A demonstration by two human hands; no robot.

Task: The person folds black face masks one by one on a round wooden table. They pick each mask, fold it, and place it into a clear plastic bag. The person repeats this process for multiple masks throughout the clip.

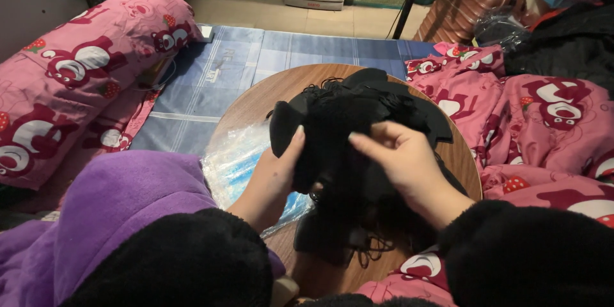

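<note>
Black hairpiece (pixel 348 121), a bundle of dark fabric bands and curly strands, sits in the centre of the frame, held up just above the round wooden desk (pixel 256 99). We hold it with both hands. Left hand (pixel 275 176) grips the lower left edge, thumb pressed against the black band and the other fingers hidden behind it. Right hand (pixel 400 160) comes in from the right, fingers (pixel 364 144) pinching a bit of the dark material near the middle.

Handling note, our judgement: keep the left grip steady as the anchor and let the right pinch work small portions only; loose strands hang toward the bottom centre and could snag or tangle if pulled hard.

Appearance: matte black, soft, bunched, with flat flaps fanning toward the upper right. Detail inside the mass is too dark to resolve. Clear plastic bag with blue contents (pixel 233 160) lies on the desk just left of the left hand.
</note>
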